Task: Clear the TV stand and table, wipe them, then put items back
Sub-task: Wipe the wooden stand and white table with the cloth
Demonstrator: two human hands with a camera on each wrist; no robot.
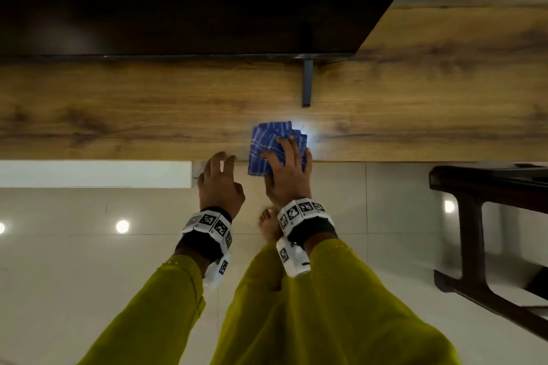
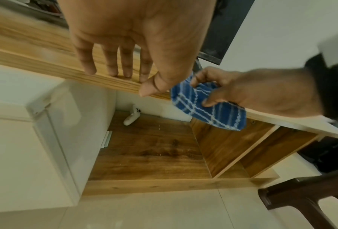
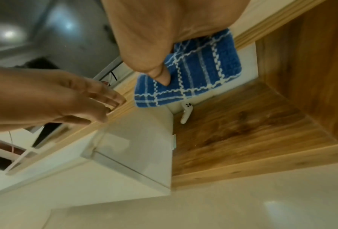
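Observation:
A folded blue checked cloth (image 1: 267,145) lies at the front edge of the wooden TV stand top (image 1: 148,109), partly hanging over it. My right hand (image 1: 286,169) grips the cloth (image 2: 207,108), fingers on top and thumb under the overhang (image 3: 193,74). My left hand (image 1: 219,178) is just to its left, open, with straight fingertips (image 2: 125,72) touching the stand's front edge and holding nothing. The TV (image 1: 178,0) stands at the back on a dark foot (image 1: 307,83).
A white game controller (image 2: 131,116) leans in the open wooden compartment (image 2: 154,148) under the top. A white cabinet door (image 2: 27,139) is to its left. A dark wooden table (image 1: 489,216) stands at the right on the tiled floor (image 1: 89,261).

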